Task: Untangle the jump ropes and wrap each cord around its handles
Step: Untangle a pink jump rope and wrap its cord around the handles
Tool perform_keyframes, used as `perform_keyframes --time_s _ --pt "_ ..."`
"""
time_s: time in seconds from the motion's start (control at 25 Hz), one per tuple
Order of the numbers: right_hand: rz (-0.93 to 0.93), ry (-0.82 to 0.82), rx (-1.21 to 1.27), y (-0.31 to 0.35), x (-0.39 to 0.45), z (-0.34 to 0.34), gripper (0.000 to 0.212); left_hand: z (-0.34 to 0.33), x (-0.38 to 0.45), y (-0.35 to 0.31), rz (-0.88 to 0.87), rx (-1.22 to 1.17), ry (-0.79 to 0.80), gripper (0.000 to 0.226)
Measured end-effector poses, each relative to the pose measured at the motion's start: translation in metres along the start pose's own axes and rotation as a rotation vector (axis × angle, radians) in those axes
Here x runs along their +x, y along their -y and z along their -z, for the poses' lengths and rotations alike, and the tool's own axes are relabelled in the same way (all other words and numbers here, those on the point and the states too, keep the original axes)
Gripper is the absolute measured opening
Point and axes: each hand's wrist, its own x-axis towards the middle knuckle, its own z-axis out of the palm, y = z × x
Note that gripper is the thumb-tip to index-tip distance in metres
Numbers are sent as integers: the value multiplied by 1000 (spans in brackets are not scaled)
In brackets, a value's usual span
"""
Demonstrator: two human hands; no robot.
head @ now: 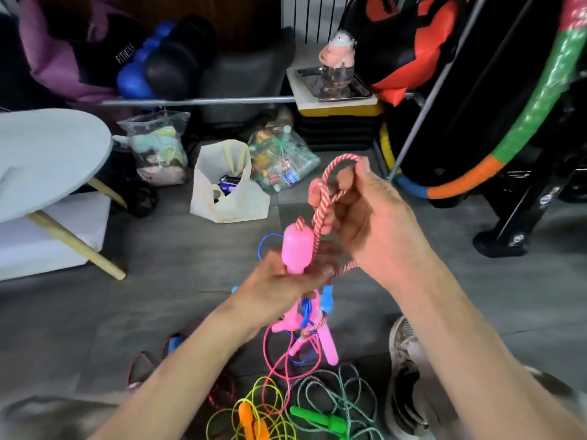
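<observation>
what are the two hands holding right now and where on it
Left hand grips the pink handle at its lower end; right hand pinches a loop of its striped cord.

A: State the cord held at centre frame.
B: The braided fabric cord (320, 198) is striped red and cream. It enters a smooth, plain pink plastic handle (297, 249).

A: The pile at six o'clock?
B: A thin cord (254, 408) in yellow-green with paired orange plastic handles (252, 422); a twisted cord (333, 392) in teal and white with bright green plastic handles (320, 419); a thin blue cord (305, 315).

A: At two o'clock?
B: A foil-wrapped hoop (540, 100) banded in glittery green, orange, and blue.

A: The floor?
B: Dark grey floor tiles (178, 274).
</observation>
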Motion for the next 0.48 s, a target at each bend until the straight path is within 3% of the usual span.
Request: perform_keyframes --time_s 0.08,0.16,0.2,0.28,0.36,0.48 --pt "7 -84 -142 4 6 11 26 2 4 0 -47 -84 -96 11" --pt "-115 -179 -338 -7 11 22 15 12 7 -9 -99 -264 -199 19" --pt "-224 -200 -406 -20 9 23 24 17 6 -16 -142 -393 -202 18" --pt "-360 -86 -688 -59 -3 21 36 26 3 -33 -220 -647 -136 24" --pt "-266 96 -1089 -93 -17 22 34 32 0 -45 -250 -778 -79 29" --pt "-37 111 -1304 -105 -24 22 35 40 -3 -50 -254 -867 -95 30"
